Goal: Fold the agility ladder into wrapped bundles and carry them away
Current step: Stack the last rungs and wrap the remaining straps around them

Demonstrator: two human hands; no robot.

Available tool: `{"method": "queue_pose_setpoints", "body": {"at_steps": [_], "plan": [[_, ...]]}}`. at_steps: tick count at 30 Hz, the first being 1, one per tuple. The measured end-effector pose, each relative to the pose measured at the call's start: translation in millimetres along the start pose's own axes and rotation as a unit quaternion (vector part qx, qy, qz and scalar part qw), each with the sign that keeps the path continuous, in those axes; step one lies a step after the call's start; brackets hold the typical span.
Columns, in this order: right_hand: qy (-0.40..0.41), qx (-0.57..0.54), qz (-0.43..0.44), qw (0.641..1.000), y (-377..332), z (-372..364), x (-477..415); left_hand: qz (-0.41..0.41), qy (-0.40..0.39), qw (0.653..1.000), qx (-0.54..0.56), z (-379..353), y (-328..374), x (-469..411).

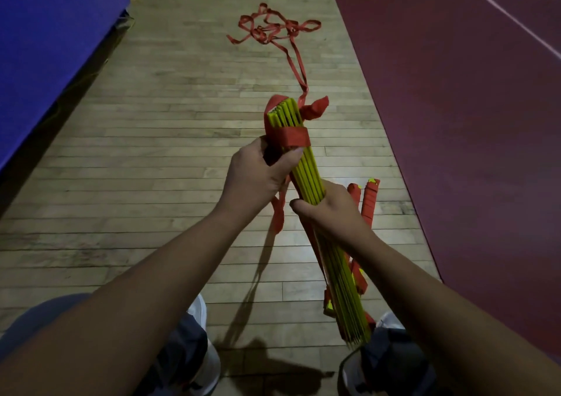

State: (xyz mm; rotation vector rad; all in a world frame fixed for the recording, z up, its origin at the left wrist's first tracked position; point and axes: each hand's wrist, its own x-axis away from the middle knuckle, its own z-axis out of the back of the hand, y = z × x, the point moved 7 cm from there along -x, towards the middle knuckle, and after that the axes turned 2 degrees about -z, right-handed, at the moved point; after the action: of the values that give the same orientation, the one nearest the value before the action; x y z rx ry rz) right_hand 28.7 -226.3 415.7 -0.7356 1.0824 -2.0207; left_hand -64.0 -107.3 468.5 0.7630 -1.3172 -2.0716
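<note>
Fingers (293,156) of my left hand (255,177) and right hand (332,210) clamp the yellow rung stack (306,177) at centre, red strap (303,90) trailing toward twelve o'clock; I'd keep each wrap taut and flat.

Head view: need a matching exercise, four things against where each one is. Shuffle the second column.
Things
1. yellow slat stack
2. loose red strap
3. wrapped bundles
4. blue mat

Places
A. along the upper left edge of the view
B. held in the grip of the left hand and the right hand
C. in a tangle on the wooden floor, far ahead
D. lying on the floor just past the right hand

Pairs: 1-B, 2-C, 3-D, 4-A
</note>
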Motion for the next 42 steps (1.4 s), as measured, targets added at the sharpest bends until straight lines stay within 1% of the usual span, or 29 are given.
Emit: {"method": "queue_pose_setpoints", "body": {"at_steps": [2, 5, 9, 12, 14, 16, 18, 20, 22, 23, 27, 30, 33, 35, 37, 39, 42], "plan": [[-0.013, -0.019, 0.005, 1.0, 0.8, 0.9, -2.0, 0.004, -0.021, 0.999, 0.025, -2.9, -1.8, -0.3], [-0.033, -0.025, 0.017, 0.999, 4.5, 1.8, -4.2, 0.013, -0.042, 0.999, 0.025, -8.9, -4.0, 1.3], [0.011, 0.018, 0.023, 0.999, 9.4, 5.8, -9.3, 0.038, -0.074, 0.996, 0.035, -13.2, -0.9, -2.2], [0.027, 0.071, 0.001, 0.997, 14.0, 3.8, -8.6, 0.066, -0.102, 0.992, 0.033, -18.5, -1.2, 0.7], [0.033, 0.1, -0.001, 0.994, 13.2, 2.0, -5.5, 0.074, -0.071, 0.995, 0.019, -18.5, -2.4, 3.9], [0.017, 0.1, 0.018, 0.995, 5.9, 0.0, 0.0, 0.079, -0.01, 0.997, 0.0, -11.3, -6.4, 3.8], [-0.026, 0.06, 0.03, 0.997, -3.2, -2.6, 2.6, 0.074, 0.027, 0.997, 0.004, -2.1, -10.8, 1.5], [-0.055, -0.008, 0.026, 0.998, -12.7, -0.7, 4.4, 0.066, 0.03, 0.996, 0.05, 4.8, -12.4, -1.5], [-0.06, -0.069, 0.024, 0.996, -16.7, 7.2, 2.5, 0.057, 0.013, 0.992, 0.113, 9.3, -9.8, -4.4], [-0.068, -0.076, 0.022, 0.995, -15.8, 10.0, 0.7, 0.051, -0.001, 0.99, 0.134, 10.1, -7.9, -5.9], [-0.131, -0.11, 0.017, 0.985, -11.4, 13.2, -0.7, 0.036, -0.056, 0.98, 0.189, 9.1, -6.3, -9.9], [-0.135, -0.165, 0.01, 0.977, -8.1, 13.1, 1.2, 0.023, -0.075, 0.974, 0.213, 8.3, -3.8, -10.3], [-0.151, -0.187, 0.029, 0.97, -12.1, 11.2, 6.9, -0.002, -0.085, 0.984, 0.159, 11.3, 0.1, -12.6], [-0.132, -0.184, 0.033, 0.974, -13.9, 12.9, 8.7, -0.007, -0.089, 0.99, 0.113, 12.6, 3.0, -13.5], [-0.092, -0.168, 0.032, 0.981, -11.9, 14.4, 7.9, 0.006, -0.082, 0.995, 0.054, 13.4, 2.5, -14.7], [-0.04, -0.096, 0.032, 0.994, -11.0, 15.4, 5.6, 0.021, -0.056, 0.998, -0.019, 14.4, 1.8, -13.4], [0.022, 0.015, 0.04, 0.999, -13.3, 15.4, 2.8, 0.045, -0.009, 0.998, -0.046, 13.3, 0.5, -6.6]]}}
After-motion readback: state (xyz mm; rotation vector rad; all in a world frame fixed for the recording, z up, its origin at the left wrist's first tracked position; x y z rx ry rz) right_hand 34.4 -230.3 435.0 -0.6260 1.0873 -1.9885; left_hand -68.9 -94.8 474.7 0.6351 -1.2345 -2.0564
